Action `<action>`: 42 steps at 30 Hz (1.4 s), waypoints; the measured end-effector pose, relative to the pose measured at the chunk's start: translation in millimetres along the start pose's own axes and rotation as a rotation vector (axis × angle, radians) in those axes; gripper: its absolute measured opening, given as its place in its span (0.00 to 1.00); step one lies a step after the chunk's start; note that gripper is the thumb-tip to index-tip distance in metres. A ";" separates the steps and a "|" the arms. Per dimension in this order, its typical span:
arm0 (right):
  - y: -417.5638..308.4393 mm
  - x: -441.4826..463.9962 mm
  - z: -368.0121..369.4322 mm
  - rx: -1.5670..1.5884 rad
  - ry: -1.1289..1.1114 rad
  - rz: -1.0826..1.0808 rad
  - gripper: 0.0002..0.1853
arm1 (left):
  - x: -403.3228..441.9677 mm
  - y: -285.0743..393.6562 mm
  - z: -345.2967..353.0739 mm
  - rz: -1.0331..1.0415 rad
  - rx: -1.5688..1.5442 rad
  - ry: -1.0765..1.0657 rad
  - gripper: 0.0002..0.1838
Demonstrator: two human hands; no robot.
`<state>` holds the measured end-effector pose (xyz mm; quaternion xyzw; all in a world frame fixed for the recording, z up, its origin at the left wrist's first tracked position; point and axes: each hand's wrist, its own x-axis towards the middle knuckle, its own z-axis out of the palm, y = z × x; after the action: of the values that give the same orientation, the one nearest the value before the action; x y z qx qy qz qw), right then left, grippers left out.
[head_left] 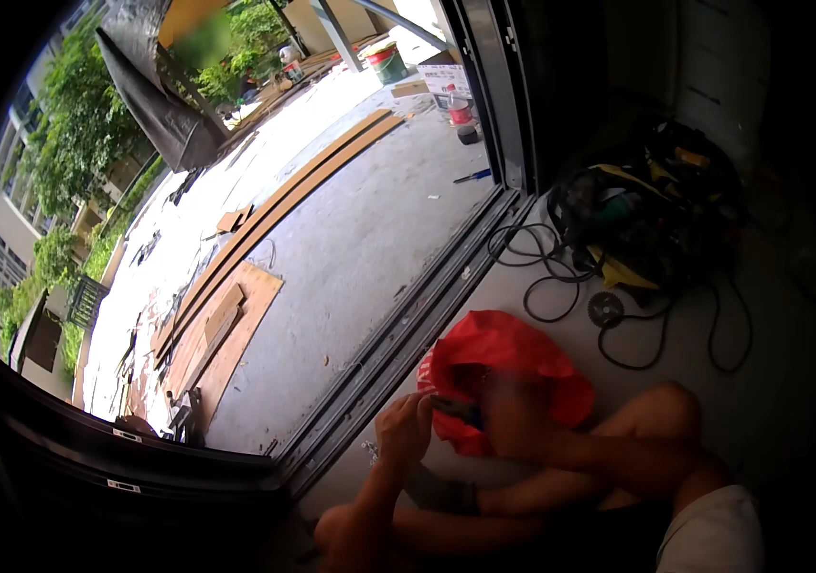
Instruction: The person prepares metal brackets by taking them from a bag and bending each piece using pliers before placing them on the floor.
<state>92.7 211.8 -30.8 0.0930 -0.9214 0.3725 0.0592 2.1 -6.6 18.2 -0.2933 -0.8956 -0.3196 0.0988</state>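
Observation:
A red plastic bag [561, 368] lies crumpled on the indoor floor in front of my crossed legs, its dark mouth turned toward me. My right hand [519, 418] is in front of the bag, blurred, and closed around what looks like pliers [458, 410] with a dark head and a bit of blue at the handle. The head points left to my left hand [404, 426], whose fingers are pinched together by its tip. Whatever those fingers hold is too small to make out. Small shiny bits [371, 451] lie on the floor beside my left wrist.
A black and yellow tool bag [652, 205] with loose black cable [639, 366] and a round saw blade [606, 308] stands at right. The sliding door track [398, 329] runs diagonally. Outside lie long brown boards [279, 215], a plywood sheet [253, 286] and a bucket [387, 65].

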 end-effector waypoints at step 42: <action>-11.9 0.3 -9.9 0.137 -0.019 0.025 0.29 | -16.6 3.4 27.6 -0.104 -0.327 0.289 0.32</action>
<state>95.4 210.3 -15.6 0.0890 -0.8953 0.4347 0.0396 17.8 5.3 -7.5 -0.2099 -0.8222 -0.5041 0.1607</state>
